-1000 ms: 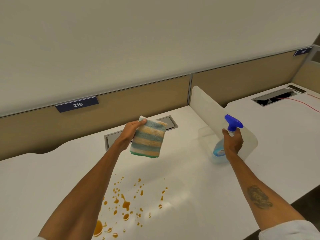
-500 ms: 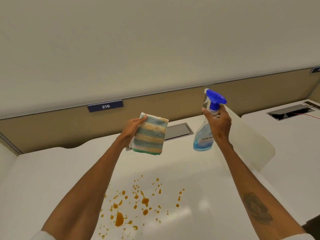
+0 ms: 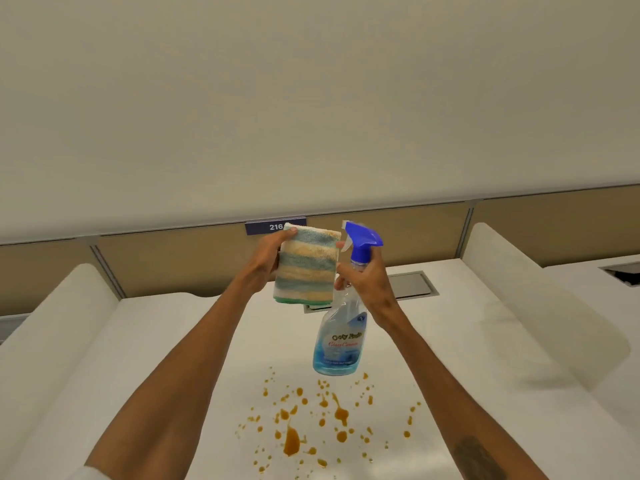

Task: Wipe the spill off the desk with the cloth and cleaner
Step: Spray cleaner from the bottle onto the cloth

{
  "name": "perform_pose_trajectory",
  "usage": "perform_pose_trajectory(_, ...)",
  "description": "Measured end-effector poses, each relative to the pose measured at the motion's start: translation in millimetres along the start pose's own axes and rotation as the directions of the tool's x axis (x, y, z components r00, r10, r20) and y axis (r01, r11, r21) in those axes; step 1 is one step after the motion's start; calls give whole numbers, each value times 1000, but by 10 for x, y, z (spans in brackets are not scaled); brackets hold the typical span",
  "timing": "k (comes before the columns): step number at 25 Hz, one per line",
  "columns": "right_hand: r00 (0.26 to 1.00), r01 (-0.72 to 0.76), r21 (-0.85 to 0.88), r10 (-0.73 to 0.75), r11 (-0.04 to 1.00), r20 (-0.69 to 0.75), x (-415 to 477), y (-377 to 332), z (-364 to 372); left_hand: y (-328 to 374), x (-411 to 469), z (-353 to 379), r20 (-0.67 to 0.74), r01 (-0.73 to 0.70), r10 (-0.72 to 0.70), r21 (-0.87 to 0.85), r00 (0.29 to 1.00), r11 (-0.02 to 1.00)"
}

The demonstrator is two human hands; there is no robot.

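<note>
Left hand (image 3: 268,261) grips the folded cloth (image 3: 306,268), right hand (image 3: 367,282) clutches the spray bottle (image 3: 341,344) (nozzle looks aimed at cloth). Wet it lightly, then wipe the spill (image 3: 311,424) on the table (image 3: 467,358) inward.

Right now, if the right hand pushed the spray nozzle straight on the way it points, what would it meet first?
Probably the striped folded cloth in the left hand: the clear spray bottle's blue nozzle faces it, though depth is unclear.
</note>
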State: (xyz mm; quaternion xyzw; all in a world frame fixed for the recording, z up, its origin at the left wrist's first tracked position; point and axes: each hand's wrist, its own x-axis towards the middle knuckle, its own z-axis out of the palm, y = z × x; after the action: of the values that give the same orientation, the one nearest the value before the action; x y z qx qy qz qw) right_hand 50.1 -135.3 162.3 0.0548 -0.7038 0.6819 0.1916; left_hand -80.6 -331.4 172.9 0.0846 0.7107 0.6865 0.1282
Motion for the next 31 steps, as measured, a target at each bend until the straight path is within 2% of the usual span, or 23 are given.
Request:
perform_pose_trajectory(6,985,-123,83,111,989,135,-83,-21,598,88,-156,-403,-2,-54,54,-8,999,999)
perform_pose_trajectory(11,991,-130,-25,131,991,25,-166,-20,923,118,-240,-650,-35,-50,50,-9,998,999)
perform_pose_trajectory(14,993,-113,-96,114,989,6,-194,-34,1059,142,-245,-746,-59,-33,33,-2,998,999)
perform_pose_trajectory(16,996,-92,-112,93,989,-3,-175,-84,1096,174,-242,-794,-68,-34,35,8,997,999)
perform_pose_trajectory(20,989,-99,-90,88,991,-119,-110,-176,1077,267,-230,-878,-77,-36,38,25,996,999)
perform_pose_trajectory(24,979,-130,-134,106,982,-173,-94,-190,1113,361,-243,-887,-109,-58,55,-25,993,998)
perform_pose_trajectory(29,997,-76,-153,75,985,-16,-137,-232,1183,380,-215,-863,-107,-52,49,-22,993,998)
perform_pose_trajectory(31,998,-70,-177,68,982,-13,-142,-220,1173,371,-196,-856,-107,-57,56,-8,993,998)
